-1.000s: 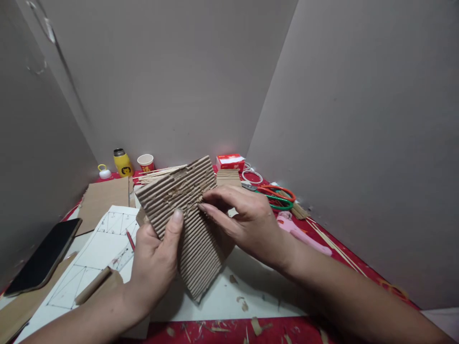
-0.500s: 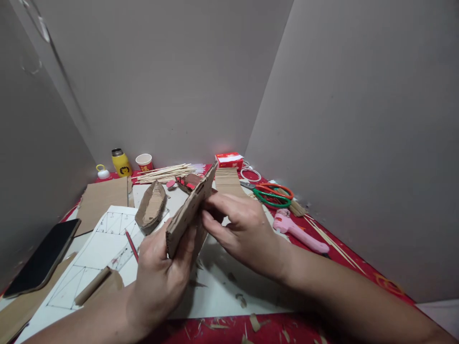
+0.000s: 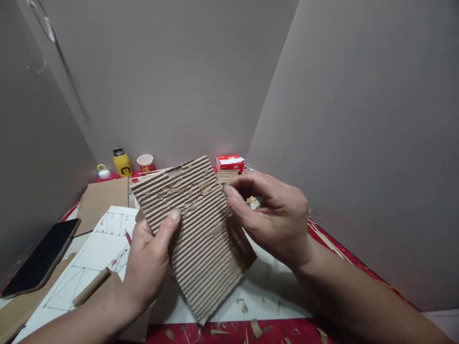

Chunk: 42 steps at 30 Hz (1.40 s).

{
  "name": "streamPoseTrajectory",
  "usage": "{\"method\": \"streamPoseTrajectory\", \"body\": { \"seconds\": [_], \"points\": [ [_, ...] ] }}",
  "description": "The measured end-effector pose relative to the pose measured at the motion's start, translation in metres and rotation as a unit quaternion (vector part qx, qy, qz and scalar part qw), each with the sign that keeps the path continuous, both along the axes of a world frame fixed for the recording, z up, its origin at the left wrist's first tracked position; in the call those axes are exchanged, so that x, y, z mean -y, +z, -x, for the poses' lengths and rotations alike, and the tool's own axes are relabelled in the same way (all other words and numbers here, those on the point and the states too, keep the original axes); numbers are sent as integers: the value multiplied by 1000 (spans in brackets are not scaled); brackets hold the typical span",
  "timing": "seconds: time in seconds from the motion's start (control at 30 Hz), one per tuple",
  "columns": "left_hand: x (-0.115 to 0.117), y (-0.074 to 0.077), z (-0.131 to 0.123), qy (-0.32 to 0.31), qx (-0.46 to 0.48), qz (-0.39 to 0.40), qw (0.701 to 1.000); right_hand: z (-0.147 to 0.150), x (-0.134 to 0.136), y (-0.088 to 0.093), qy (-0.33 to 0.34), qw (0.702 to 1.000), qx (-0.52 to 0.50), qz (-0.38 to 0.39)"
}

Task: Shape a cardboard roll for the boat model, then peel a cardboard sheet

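A sheet of corrugated cardboard is held up over the white work surface, its ridged side facing me. Torn scraps of paper facing cling near its upper part. My left hand grips its left edge, thumb on the ridges and fingers behind. At the right edge, my right hand is closed, thumb and forefinger pinched together at the cardboard. Whether a shred of paper is between those fingertips is too small to tell.
Left lie a drawing sheet, a black phone and flat cardboard. Behind stand a yellow bottle, a paper cup and a red box. Paper scraps litter the red cloth at the front edge.
The cardboard has turned from nearly edge-on to show its ridged face, now covering the boat-shaped cardboard piece. My right hand has moved up and right to the sheet's right edge.
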<state>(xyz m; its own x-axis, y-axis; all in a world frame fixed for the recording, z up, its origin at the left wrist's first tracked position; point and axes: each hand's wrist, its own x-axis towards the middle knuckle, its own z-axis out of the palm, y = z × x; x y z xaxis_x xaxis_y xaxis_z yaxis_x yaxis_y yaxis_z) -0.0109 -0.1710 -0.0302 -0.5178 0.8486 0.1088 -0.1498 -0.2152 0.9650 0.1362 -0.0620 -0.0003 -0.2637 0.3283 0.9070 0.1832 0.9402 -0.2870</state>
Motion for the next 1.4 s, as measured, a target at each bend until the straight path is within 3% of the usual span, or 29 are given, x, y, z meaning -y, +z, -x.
{"method": "streamPoseTrajectory", "body": {
  "seconds": [0.2,0.47,0.57,0.63,1.03,1.17,1.27,1.4],
  "points": [
    [-1,1,-1,-11,12,16,1000,3,0,-5,28,992,119,3],
    [2,-1,-2,21,-179,47,983,6,-7,-16,21,983,175,-52],
    [3,2,-2,-36,-241,58,968,7,-10,-18,17,982,180,-48],
    [3,4,-3,-69,-255,70,962,7,-13,-18,21,981,189,-43],
    [7,6,-3,-62,-289,67,953,7,-10,-15,16,969,233,-82],
    [4,7,1,-2,-266,92,960,7,-17,-14,12,972,220,-83],
    [3,9,6,37,-262,91,960,1,-27,-9,-35,977,197,-68],
    [6,6,16,95,-330,82,936,-9,-34,4,-93,990,102,-30]
  ]
}}
